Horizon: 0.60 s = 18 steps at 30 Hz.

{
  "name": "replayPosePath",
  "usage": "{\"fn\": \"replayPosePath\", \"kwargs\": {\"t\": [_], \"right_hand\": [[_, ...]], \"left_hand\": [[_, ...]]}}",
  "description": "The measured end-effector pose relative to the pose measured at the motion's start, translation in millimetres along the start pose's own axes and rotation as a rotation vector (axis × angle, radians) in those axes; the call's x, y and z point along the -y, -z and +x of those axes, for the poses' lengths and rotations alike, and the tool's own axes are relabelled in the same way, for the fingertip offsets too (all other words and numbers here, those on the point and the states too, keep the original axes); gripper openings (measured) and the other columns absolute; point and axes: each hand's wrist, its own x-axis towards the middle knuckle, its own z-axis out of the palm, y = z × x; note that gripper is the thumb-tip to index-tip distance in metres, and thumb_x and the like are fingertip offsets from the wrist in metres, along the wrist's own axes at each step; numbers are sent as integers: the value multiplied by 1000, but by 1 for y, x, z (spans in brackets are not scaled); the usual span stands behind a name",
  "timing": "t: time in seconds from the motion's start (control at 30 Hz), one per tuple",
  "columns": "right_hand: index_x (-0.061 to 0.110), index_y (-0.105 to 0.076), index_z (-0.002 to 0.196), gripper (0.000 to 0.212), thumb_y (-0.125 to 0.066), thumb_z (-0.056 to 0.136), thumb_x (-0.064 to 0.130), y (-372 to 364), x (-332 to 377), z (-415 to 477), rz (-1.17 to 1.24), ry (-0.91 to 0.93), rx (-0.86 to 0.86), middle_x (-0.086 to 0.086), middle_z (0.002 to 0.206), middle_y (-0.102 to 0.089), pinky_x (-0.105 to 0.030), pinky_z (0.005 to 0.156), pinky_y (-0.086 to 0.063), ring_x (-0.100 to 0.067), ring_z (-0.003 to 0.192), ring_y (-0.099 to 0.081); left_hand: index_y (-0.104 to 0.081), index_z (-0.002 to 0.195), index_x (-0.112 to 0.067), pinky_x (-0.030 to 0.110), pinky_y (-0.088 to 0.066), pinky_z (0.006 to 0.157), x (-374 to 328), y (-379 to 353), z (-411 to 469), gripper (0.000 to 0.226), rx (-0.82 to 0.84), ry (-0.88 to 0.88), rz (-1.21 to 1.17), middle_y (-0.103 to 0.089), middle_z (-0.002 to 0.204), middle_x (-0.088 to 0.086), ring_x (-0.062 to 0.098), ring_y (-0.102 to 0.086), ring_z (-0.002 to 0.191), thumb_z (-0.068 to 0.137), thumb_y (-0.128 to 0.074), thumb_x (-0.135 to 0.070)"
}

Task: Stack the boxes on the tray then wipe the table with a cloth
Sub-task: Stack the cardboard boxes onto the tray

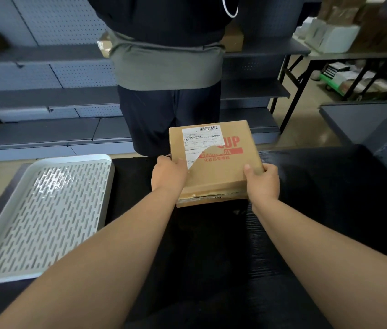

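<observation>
A flat brown cardboard box [221, 167] with red print and a half-torn white shipping label is in the middle, above the black table [330, 210]. My left hand [167, 173] grips its left edge and my right hand [262, 180] grips its right near corner, thumb on top. The box's far end tilts up slightly. A white tray [106, 186] with a slotted insert lies on the table to the left, with nothing on it. No cloth is in view.
A person [168, 74] in dark shorts stands just beyond the table's far edge, facing away. Grey shelving [45, 100] runs behind. A folding table [353, 55] with white and brown boxes stands at the back right.
</observation>
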Motion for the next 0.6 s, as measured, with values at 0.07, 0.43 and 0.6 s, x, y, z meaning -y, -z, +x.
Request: {"fn": "replayPosePath", "kwargs": {"t": [0.07, 0.43, 0.6], "right_hand": [[13, -49, 124, 34, -57, 93, 26, 11, -1, -6, -8, 61, 48, -3, 118, -54, -32, 80, -45, -15, 97, -50], [17, -47, 128, 34, -55, 95, 20, 86, 6, -49, -15, 283, 252, -1, 123, -53, -31, 83, -43, -16, 106, -51], [18, -48, 127, 33, -54, 95, 19, 113, 6, -71, 5, 336, 280, -1, 124, -54, -26, 79, -40, -16, 107, -52]], "left_hand": [[-40, 129, -8, 35, -53, 71, -1, 9, -14, 43, -5, 10, 1, -58, 111, 8, 23, -54, 83, 93, -43, -29], [26, 137, -49, 54, -58, 72, -4, 46, -107, 83, 140, 114, -120, -66, 100, 6, 32, -66, 91, 95, -44, -35], [24, 136, -54, 60, -56, 71, 1, 62, -142, 92, 154, 166, -318, -66, 95, 2, 30, -66, 91, 92, -54, -35]]}}
